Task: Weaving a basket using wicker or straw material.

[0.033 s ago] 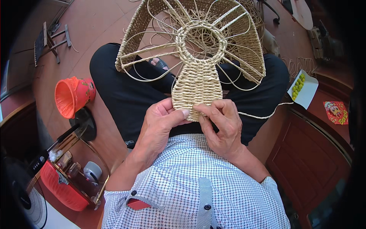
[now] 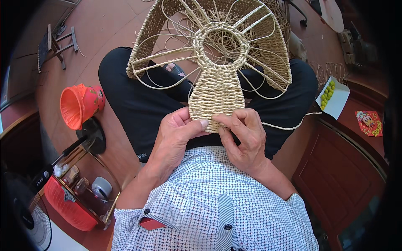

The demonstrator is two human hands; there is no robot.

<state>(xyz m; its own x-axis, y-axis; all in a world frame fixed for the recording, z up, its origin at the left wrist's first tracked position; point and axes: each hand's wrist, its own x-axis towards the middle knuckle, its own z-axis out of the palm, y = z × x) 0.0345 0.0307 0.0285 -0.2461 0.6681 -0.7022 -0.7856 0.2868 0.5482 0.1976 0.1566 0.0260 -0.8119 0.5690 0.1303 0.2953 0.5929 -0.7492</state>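
A straw-coloured woven rope piece lies over my lap. Its narrow panel [image 2: 216,94] widens toward me from a round ring [image 2: 200,46]. Rope spokes and thin wire-like loops run from the ring to a curved woven wall [image 2: 274,54]. My left hand [image 2: 178,129] is closed on the left of the panel's near end, thumb on top and fingers underneath. With thumb and fingertips, my right hand [image 2: 243,134] pinches the weave at the right of that end. A loose cord [image 2: 289,128] trails out to the right from behind my right hand; its other end is hidden.
A tangle of cords [image 2: 184,31] lies on the floor beyond the ring. On the left are a red bin [image 2: 75,106], a standing fan [image 2: 39,226] and a rack [image 2: 109,209] of containers. A white box [image 2: 338,100] of yellow-green fruit sits on a red-brown cabinet [image 2: 339,167] to the right.
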